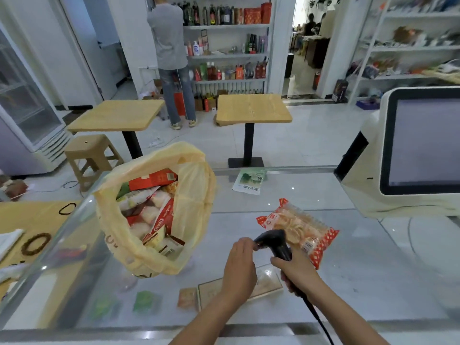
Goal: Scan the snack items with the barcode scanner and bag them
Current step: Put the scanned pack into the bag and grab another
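Wrapped around the handle of the black barcode scanner (pixel 273 245), the right hand (pixel 297 271) holds it with its head aimed away over the counter, the cord trailing back toward the near edge. Fingertips of the left hand (pixel 240 266) are pinched at the scanner's head, though whether they press something or only steady it I cannot tell.

Just beyond the scanner lies a red-and-clear snack packet (pixel 298 229), flat on the glass counter (pixel 348 270), its barcode end turned toward the near right. It looks to be the one item left out here to scan and bag.

To the left, the yellow plastic bag (pixel 191 202) stands open and already well filled with packets, so most of the job seems done.

Room is decent: bare glass lies between packet and bag, and the bag's mouth gapes toward the hands. The white register terminal (pixel 410 155) crowds the far right, and a green-and-white sachet (pixel 250 181) rests near the counter's far edge, well apart from the work.
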